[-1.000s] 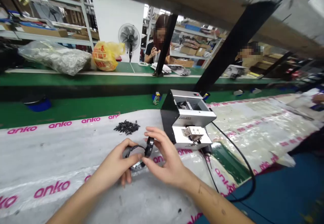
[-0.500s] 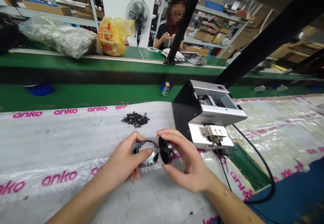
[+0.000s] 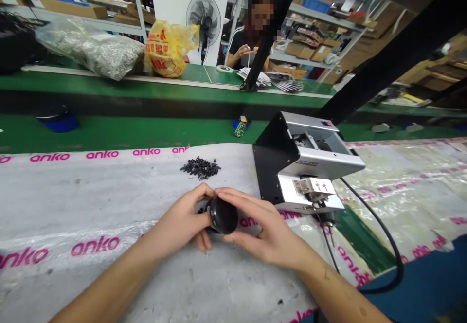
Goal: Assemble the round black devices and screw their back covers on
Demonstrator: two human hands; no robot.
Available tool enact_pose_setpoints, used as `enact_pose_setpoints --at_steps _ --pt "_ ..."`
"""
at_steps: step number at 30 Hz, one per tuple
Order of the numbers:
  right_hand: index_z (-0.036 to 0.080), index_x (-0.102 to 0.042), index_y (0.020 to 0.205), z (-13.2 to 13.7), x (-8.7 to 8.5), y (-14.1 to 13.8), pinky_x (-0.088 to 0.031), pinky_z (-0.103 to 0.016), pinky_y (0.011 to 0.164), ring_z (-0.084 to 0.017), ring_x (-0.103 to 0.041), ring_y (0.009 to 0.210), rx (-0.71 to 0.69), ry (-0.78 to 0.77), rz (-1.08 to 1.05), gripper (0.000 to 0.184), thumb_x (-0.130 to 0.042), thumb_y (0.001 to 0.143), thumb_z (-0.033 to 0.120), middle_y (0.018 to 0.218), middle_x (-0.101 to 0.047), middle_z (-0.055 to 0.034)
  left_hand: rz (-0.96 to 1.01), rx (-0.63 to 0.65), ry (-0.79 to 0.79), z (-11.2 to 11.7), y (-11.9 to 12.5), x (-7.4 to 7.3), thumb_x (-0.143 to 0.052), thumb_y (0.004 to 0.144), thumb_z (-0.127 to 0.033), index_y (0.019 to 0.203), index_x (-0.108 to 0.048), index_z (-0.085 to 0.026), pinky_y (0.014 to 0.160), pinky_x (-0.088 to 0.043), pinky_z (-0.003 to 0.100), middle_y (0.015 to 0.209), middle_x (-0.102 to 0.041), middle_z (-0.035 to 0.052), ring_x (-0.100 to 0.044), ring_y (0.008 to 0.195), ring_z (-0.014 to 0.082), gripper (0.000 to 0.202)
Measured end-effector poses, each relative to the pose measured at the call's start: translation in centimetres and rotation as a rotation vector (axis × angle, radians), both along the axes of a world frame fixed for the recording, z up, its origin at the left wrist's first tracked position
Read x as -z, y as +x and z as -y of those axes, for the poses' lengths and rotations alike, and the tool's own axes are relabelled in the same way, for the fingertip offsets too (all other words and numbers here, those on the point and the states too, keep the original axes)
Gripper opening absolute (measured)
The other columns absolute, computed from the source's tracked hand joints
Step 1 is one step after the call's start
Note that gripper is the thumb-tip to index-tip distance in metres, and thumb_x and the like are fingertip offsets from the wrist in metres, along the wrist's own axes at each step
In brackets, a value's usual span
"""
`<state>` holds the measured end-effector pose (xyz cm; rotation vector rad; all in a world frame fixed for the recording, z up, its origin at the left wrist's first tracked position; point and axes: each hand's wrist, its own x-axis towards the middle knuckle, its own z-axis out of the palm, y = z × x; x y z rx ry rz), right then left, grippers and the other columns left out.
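Both my hands meet low in the middle of the head view around a round black part [image 3: 223,214]. My left hand [image 3: 182,223] grips it from the left, fingers curled under it. My right hand [image 3: 262,230] wraps round it from the right, thumb below and fingers over its top. The black dome faces up and hides whatever lies beneath it. The part sits just above the white plastic sheet [image 3: 91,201] printed with pink "anko" lettering.
A small pile of black bits [image 3: 200,167] lies behind my hands. A grey and black machine [image 3: 302,167] with a black cable [image 3: 379,245] stands to the right. Beyond a green belt [image 3: 109,131] are bags [image 3: 95,50], a fan and a seated person [image 3: 251,36].
The black cap in my right hand has closed over the ring-shaped part in my left hand. The silvery inside is now covered. The camera view has shifted slightly left and down.
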<state>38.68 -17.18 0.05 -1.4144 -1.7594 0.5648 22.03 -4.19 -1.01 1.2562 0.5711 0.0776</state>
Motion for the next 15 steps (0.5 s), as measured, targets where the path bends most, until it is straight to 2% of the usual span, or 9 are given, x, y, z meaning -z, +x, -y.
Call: enact_pose_setpoints --at_steps 2,5,8,13,15 --pt "0.032 -0.044 0.144 -0.2 0.1 -0.1 -0.043 -0.046 0.111 -0.026 -0.050 0.133 -0.014 -0.009 0.023 0.066 -0.072 0.085 0.027 0.144 -0.053 -0.0063 0.064 0.082 -0.141 -1.0 -0.4 0.1 -0.067 0.085 -0.029 0.110 -0.055 -0.020 0.056 -0.059 0.024 0.087 -0.071 0.0038 -0.072 0.060 0.0160 0.029" --pt "0.032 -0.048 0.141 -0.3 0.2 -0.1 -0.044 -0.046 0.110 -0.026 -0.052 0.131 -0.003 -0.032 0.060 0.063 -0.074 0.083 0.028 0.142 -0.055 -0.0067 0.158 0.197 -0.334 -2.5 -1.1 0.4 -0.070 0.084 -0.026 0.123 -0.056 -0.018 0.075 -0.060 0.030 0.098 -0.072 0.0095 -0.075 0.078 0.0203 0.042" --pt "0.031 -0.049 0.140 -0.5 0.2 -0.1 -0.045 -0.046 0.110 -0.026 -0.052 0.131 0.022 -0.054 0.104 0.063 -0.075 0.082 0.030 0.141 -0.056 -0.0066 0.228 0.265 -0.407 -3.2 -1.4 0.9 -0.068 0.086 -0.022 0.130 -0.057 -0.018 0.081 -0.059 0.033 0.105 -0.071 0.0117 -0.075 0.084 0.0221 0.045" --pt "0.030 -0.048 0.141 -0.8 -0.3 -0.4 -0.045 -0.045 0.110 -0.026 -0.053 0.130 0.025 -0.099 0.181 0.062 -0.073 0.084 0.031 0.141 -0.056 -0.0060 0.264 0.261 -0.452 -3.3 -1.4 1.2 -0.066 0.085 -0.014 0.130 -0.058 -0.018 0.081 -0.059 0.034 0.098 -0.072 0.0092 -0.075 0.080 0.0212 0.046" --pt "0.030 -0.050 0.140 -0.9 -0.6 -0.6 -0.047 -0.045 0.109 -0.027 -0.054 0.129 0.036 -0.111 0.208 0.061 -0.073 0.084 0.030 0.140 -0.056 -0.0059 0.286 0.266 -0.466 -3.3 -1.4 1.3 -0.066 0.084 -0.013 0.128 -0.060 -0.018 0.080 -0.059 0.034 0.104 -0.071 0.0092 -0.075 0.081 0.0215 0.045"
